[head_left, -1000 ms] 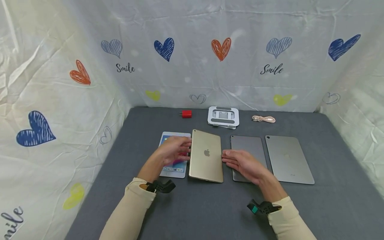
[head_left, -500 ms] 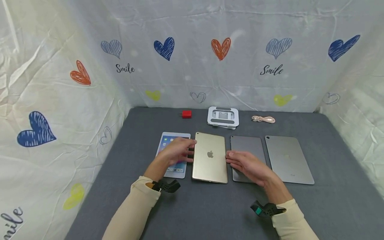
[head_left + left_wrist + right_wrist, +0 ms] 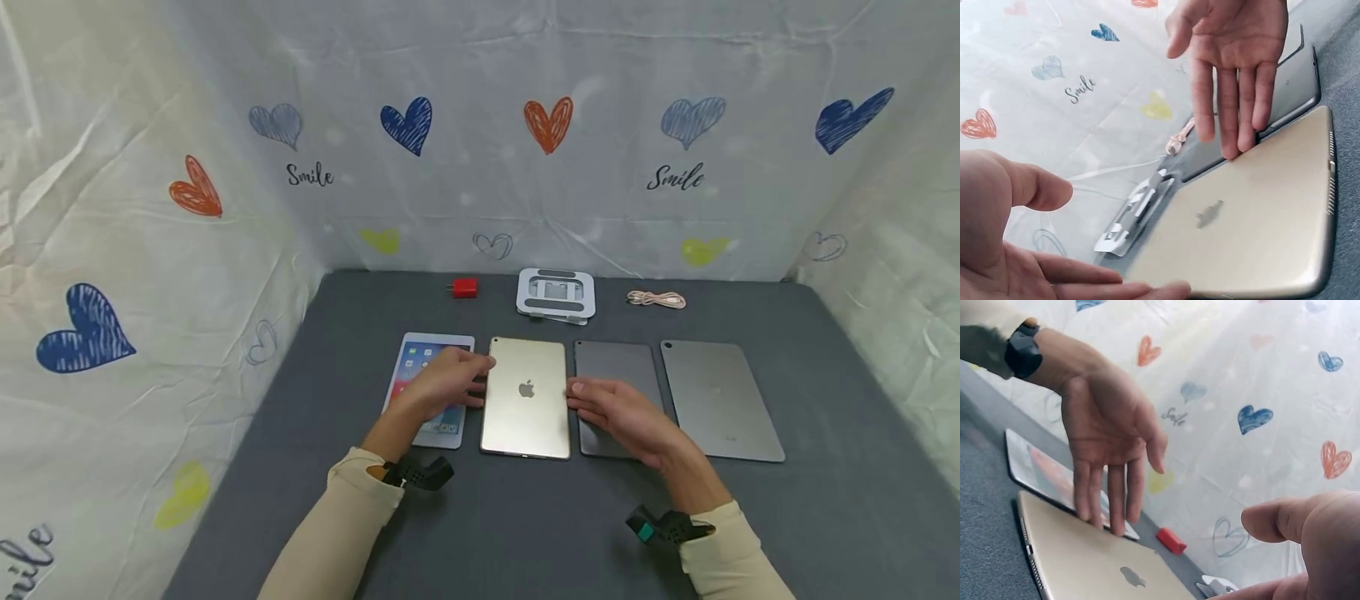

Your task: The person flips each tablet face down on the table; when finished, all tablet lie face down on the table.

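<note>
A gold tablet lies face down on the grey cloth, its apple logo up. My left hand is at its left long edge, fingers straight, thumb raised in the left wrist view. At the right long edge is my right hand, also with extended fingers and the palm facing inward. The fingertips of both hands look to be at the tablet's edges. Partly under the left hand is a white tablet with its screen lit. A dark grey tablet, face down, is partly covered by my right hand.
Farther right a lighter grey tablet lies face down. Along the back of the table are a red plug adapter, a folded silver stand and a coiled pink cable. Heart-printed curtains enclose the back and sides.
The gold tablet, tilted and farther left a second ago, has shifted right and now lies flat, in line with the others. Both hands moved slightly right with it.
</note>
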The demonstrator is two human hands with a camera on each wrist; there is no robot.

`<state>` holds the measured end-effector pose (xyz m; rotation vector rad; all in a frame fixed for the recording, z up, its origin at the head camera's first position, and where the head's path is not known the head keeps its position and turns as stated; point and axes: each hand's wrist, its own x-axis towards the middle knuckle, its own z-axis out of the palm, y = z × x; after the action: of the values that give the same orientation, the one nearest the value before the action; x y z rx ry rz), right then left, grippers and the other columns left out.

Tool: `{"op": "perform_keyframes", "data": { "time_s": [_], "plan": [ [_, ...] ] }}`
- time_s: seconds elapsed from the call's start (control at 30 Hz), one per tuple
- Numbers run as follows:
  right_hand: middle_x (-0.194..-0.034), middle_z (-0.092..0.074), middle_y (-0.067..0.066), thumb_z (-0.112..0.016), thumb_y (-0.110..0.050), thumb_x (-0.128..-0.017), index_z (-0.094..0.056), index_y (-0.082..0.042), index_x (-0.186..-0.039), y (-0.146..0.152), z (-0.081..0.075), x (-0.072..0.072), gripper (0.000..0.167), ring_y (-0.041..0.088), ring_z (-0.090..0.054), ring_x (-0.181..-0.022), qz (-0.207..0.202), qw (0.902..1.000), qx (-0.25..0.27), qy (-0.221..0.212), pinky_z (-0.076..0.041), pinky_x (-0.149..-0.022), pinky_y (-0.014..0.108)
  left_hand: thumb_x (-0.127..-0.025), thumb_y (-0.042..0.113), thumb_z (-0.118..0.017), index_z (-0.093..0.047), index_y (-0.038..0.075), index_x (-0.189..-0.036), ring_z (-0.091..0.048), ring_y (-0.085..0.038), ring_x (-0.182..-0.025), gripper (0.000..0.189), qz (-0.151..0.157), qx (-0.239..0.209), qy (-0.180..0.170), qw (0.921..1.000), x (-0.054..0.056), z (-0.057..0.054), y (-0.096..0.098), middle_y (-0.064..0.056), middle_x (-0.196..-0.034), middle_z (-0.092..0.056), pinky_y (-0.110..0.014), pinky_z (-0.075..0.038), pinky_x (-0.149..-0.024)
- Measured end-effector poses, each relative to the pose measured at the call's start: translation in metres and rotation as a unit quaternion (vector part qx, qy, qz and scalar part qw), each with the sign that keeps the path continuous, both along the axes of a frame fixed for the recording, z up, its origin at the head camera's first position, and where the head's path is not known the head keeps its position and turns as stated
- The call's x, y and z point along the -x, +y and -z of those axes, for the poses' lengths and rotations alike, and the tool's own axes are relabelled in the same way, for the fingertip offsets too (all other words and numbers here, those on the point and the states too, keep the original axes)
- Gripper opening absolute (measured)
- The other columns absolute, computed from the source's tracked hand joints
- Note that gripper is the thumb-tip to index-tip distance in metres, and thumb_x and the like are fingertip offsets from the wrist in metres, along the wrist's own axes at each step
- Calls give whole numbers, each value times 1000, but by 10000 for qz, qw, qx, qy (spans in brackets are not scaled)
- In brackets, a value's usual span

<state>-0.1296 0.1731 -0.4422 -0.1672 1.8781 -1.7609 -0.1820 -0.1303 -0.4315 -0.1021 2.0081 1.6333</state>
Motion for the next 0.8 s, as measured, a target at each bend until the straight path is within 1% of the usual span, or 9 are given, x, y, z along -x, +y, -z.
{"op": "perform_keyframes", "data": {
  "time_s": [0.1,0.17,0.23,0.37,0.43,0.53,0.63,0.77,0.8],
  "plan": [
    [-176,-28,31,-53,-31,-117,-28,14,-166,-1,-1,-1,71,45,-31,-165,12,9999,-48,108,-26,-137,53,-113,34,-61,-50,-4,-158,-67,-39,-137,60,103,106,88,9999,-4,-6,-7,-22,-162,-55,-54,-56,-117],
    [-177,-28,29,-52,-32,-118,-28,13,-167,-1,-1,-1,70,44,-31,-165,1,9998,-12,197,-27,-137,51,-113,35,-61,-49,-3,-159,-66,-38,-139,61,140,-21,35,9999,-6,-10,-14,-22,-162,-56,-57,-49,-123],
    [-177,-29,28,-52,-31,-118,-29,12,-167,-2,0,0,69,43,-32,-165,13,9996,117,242,-31,-135,47,-113,35,-61,-48,-1,-161,-62,-37,-145,62,149,-283,-118,9994,-7,-13,-24,-21,-163,-56,-57,-45,-127],
    [-176,-32,29,-53,-27,-118,-28,11,-167,-10,-1,6,67,44,-34,-163,11,9977,649,172,-41,-129,37,-114,27,-61,-46,-2,-163,-55,-38,-152,59,210,-1036,-275,9940,-8,-19,-50,-22,-165,-53,-54,-44,-127],
    [-175,-31,30,-53,-24,-117,-27,11,-167,-16,-2,9,67,46,-33,-163,-1,9954,952,87,-44,-127,35,-114,22,-61,-45,-4,-163,-53,-42,-152,58,271,-1295,-203,9910,-9,-22,-65,-25,-166,-51,-56,-43,-126],
    [-175,-30,32,-53,-22,-117,-27,11,-168,-29,-5,14,66,46,-32,-163,21,9910,1330,-116,-45,-127,37,-114,16,-60,-48,-9,-159,-53,-46,-149,52,346,-1459,18,9887,-11,-28,-90,-30,-164,-49,-59,-41,-124],
    [-174,-33,32,-54,-20,-117,-28,11,-167,-45,-7,19,65,46,-36,-162,81,9875,1535,-358,-45,-127,41,-115,12,-58,-49,-11,-157,-60,-41,-145,49,376,-1424,192,9889,-10,-32,-117,-30,-163,-51,-58,-42,-123],
    [-173,-37,30,-55,-20,-116,-30,11,-167,-68,-7,25,65,44,-40,-161,98,9847,1611,-656,-43,-129,44,-115,11,-56,-42,-11,-161,-67,-28,-141,53,330,-1437,56,9891,-9,-36,-150,-23,-160,-57,-53,-46,-121],
    [-173,-38,29,-55,-21,-116,-30,11,-167,-74,-6,26,65,43,-40,-161,77,9842,1610,-727,-42,-130,45,-116,10,-55,-41,-12,-162,-67,-27,-141,53,321,-1452,-3,9889,-8,-36,-158,-23,-160,-57,-51,-47,-121]
  ]
}}
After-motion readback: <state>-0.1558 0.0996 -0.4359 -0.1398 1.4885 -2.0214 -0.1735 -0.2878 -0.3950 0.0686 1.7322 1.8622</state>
